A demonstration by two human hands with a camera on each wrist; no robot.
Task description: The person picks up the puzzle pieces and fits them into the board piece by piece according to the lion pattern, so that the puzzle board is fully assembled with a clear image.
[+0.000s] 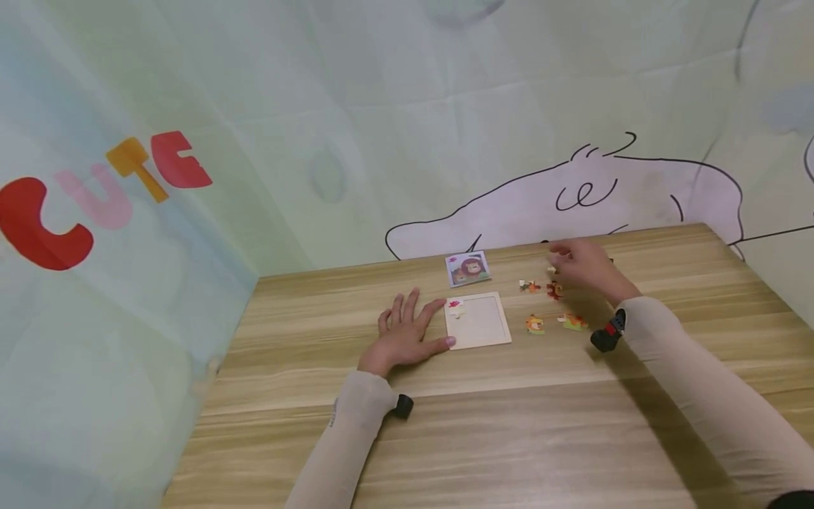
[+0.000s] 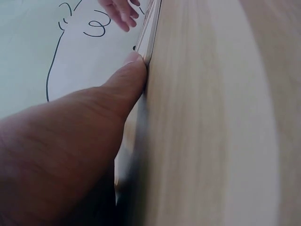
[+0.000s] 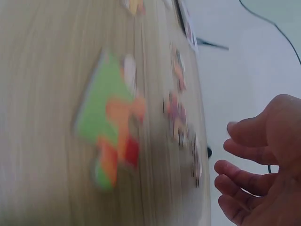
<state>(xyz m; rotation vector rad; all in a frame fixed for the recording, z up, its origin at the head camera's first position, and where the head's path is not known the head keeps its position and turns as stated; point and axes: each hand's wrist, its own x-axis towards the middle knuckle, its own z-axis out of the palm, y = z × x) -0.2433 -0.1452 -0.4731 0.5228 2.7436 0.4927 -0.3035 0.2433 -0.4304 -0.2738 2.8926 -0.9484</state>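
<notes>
My left hand (image 1: 402, 341) rests on the table with fingers spread, thumb and index fingertip at the left edge of a pale square puzzle board (image 1: 480, 325). A puzzle piece (image 1: 456, 308) with a pink patch lies in the board's upper left corner. My right hand (image 1: 581, 265) hovers above loose puzzle pieces, its fingers loosely bent and nothing between them in the right wrist view. Below it lie a brown piece (image 1: 555, 290) and an orange-and-white piece (image 1: 529, 286). Nearer me are a green and orange piece (image 3: 113, 117) and an orange one (image 1: 535, 324).
A picture card (image 1: 468, 268) showing a lion lies behind the board, near the table's back edge. The wooden table (image 1: 483, 438) meets a printed curtain (image 1: 356, 106) at the back and left.
</notes>
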